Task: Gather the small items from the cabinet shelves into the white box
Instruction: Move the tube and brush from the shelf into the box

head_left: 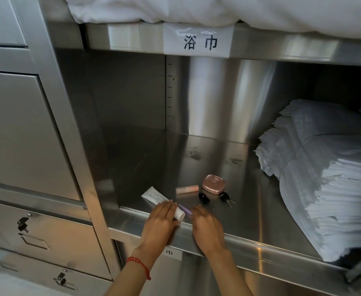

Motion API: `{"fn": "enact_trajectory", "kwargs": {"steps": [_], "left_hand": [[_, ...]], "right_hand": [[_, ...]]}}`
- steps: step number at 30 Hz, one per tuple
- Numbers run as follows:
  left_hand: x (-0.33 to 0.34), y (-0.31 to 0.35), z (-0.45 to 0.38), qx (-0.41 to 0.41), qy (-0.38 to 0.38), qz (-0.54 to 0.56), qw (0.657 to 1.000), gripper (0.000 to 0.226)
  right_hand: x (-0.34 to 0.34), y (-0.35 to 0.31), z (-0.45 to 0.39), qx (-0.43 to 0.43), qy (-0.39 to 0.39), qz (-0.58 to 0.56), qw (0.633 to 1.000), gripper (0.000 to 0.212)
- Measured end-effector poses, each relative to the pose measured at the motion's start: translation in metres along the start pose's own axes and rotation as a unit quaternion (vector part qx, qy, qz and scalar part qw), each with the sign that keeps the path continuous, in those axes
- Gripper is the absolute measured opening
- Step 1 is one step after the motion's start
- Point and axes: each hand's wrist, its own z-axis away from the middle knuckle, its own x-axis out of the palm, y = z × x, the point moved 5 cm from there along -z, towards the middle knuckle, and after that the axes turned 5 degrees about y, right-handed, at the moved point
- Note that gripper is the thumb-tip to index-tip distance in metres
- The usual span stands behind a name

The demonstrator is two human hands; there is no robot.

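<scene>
Small items lie near the front of a steel cabinet shelf. A white tube lies at an angle, and my left hand rests its straight fingers over the cap end. Beside the cap lies a small purple stick, with the fingertips of my right hand curled down on its near end. Behind these sit a pink lipstick, a rose-gold compact and two black-headed keys. The white box is out of view.
A tall stack of folded white towels fills the right side of the shelf. White linen lies on the shelf above, over a paper label. Steel locker doors with latches stand at the left.
</scene>
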Motion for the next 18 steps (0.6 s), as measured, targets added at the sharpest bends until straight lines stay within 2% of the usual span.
{"fn": "enact_trajectory", "kwargs": {"steps": [13, 18], "left_hand": [[0.002, 0.006, 0.016, -0.011, -0.02, 0.046, 0.999, 0.073], [0.001, 0.009, 0.019, 0.001, -0.007, 0.056, 0.998, 0.068]], "right_hand": [[-0.011, 0.005, 0.02, -0.024, 0.017, -0.002, 1.0, 0.044], [-0.017, 0.007, 0.026, -0.042, 0.022, -0.001, 0.999, 0.05]]}}
